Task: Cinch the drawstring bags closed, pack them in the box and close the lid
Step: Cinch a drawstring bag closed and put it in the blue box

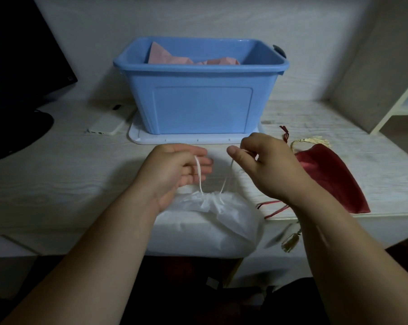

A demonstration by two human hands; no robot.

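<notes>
one bag packed, white bag mid-cinch, red bag and lid still to do

a pink bag already lies inside the blue box at the far middle of the table. the box stands on its white lid, so closing is not yet done. the red bag lies flat to the right, apparently uncinched.

the white bag sits at the near edge, partly overhanging it. it is thin and crinkly, its mouth gathered into tight pleats. the right hand pinches the right cord between thumb and curled forefinger. the left hand has its fingers nearly straight and close together, with the left cord running across them. i cannot tell whether it is gripped.
</notes>
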